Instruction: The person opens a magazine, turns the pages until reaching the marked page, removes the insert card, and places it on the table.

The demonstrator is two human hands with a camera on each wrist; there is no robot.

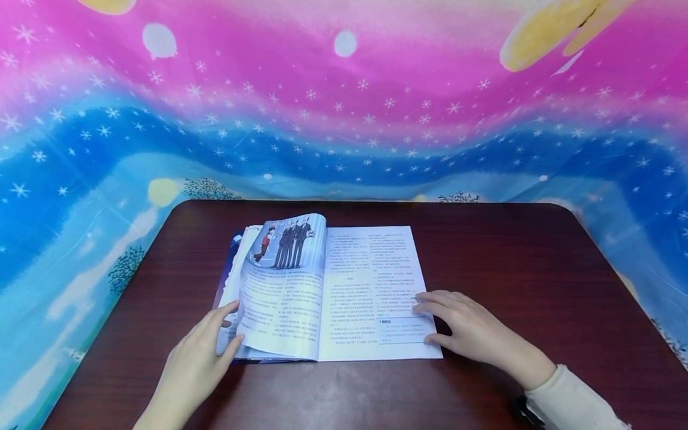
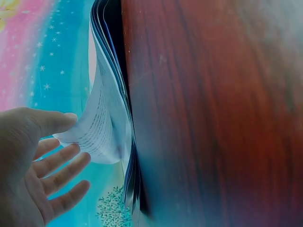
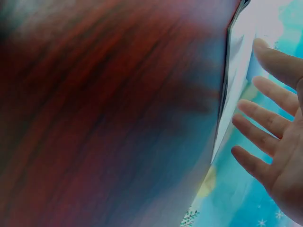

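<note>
A dark reddish-brown wooden tabletop (image 1: 537,269) carries an open illustrated magazine (image 1: 371,263) at its middle (print too small to read). The left hand (image 1: 199,352) pinches a lifted left page's edge; the right hand (image 1: 473,328) lies flat, fingers straight, on the right page.

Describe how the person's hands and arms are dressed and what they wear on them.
Both hands are bare: no gloves or rings show. The right hand comes out of a long cream sleeve with a snug cuff at the wrist; something dark sits beside that cuff, too little in view to identify. The left hand and its forearm are uncovered as far as the frame shows.
</note>
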